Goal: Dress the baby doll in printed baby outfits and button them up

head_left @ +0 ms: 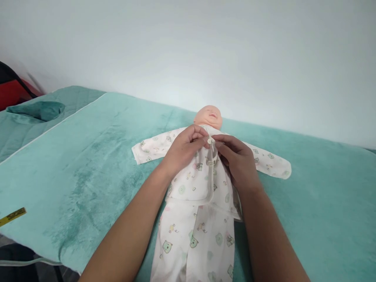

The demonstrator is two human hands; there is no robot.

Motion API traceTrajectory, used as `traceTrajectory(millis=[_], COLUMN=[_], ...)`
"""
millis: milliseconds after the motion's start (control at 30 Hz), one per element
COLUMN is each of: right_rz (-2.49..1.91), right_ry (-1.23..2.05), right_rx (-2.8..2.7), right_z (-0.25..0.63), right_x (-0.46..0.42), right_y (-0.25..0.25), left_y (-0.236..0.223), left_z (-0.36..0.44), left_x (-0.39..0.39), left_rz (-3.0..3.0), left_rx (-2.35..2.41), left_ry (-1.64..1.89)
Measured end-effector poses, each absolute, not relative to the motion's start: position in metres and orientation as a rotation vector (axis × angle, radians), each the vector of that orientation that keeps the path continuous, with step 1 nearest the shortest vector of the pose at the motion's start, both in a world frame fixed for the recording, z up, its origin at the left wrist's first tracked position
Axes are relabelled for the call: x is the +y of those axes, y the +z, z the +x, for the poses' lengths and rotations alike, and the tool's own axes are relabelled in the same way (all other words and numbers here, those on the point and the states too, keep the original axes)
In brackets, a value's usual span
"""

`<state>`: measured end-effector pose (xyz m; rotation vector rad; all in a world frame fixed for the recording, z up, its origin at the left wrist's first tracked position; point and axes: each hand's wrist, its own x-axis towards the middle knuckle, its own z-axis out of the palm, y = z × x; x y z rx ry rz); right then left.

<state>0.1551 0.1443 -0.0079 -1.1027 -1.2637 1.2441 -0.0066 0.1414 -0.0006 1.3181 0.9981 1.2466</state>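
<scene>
A baby doll [207, 116] lies on its back, dressed in a white baby shirt [188, 176] and matching trousers [173, 243], both printed with small green and yellow animals. My left hand [189, 147] pinches the front edge of the shirt near the neck, thumb and fingers closed beside a small round button [210, 141]. From the other side, my right hand [236, 156] closes on the same shirt front, its fingertips partly hidden. Lower on the edge sits another button [210, 163]. The sleeves stretch out to both sides.
A teal plush cover [317, 211] spreads under the doll. At the back stands a plain pale wall [188, 51]. A folded teal cloth [38, 109] lies at far left, near a red and black item [13, 90]. A yellow strip [13, 216] shows at the left edge.
</scene>
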Motion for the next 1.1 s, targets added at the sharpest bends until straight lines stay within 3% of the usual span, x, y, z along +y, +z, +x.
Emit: traceTrajectory(millis=[300,600,1100], right_rz=[-1.117,-1.291,-1.27], right_ry=[1.258,0.996,1.025], right_rx=[-1.313,-1.591,-1.608], right_z=[0.1543,0.1547,0.1554], right_x=[0.1449,0.1421,0.1436], right_y=[-0.0087,-0.0004,-0.001], left_y=[-0.0007,0.0011,0.0045], left_z=[-0.0034,-0.0026,-0.0029], left_x=[0.1404,0.1361,0.1373], left_rz=[1.342,1.416,1.184], left_rx=[1.061,1.137,1.085], left_ry=[1.282,1.246,1.283])
